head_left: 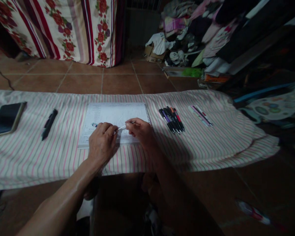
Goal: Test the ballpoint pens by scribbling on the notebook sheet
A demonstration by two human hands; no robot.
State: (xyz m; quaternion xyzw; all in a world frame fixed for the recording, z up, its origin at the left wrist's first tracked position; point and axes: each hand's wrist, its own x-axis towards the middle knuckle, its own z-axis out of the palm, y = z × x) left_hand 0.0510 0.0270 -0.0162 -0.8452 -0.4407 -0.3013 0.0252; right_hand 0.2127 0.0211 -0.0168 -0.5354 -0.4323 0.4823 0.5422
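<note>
Head view, left hand (102, 140) partly hiding notebook (113, 110), phone (7, 119) left, pens (171, 120) right

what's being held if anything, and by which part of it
What looks like a slim white pen: the left grip is at its left end, the right grip toward its right end. Exact contact spots are partly hidden.

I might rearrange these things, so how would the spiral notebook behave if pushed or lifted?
The spiral notebook probably slides rather than tips, lying flat and wide. The striped cloth beneath looks wrinkled, so it may bunch. Lifted by one corner, the notebook could sag, being paper held along one coiled edge.
</note>
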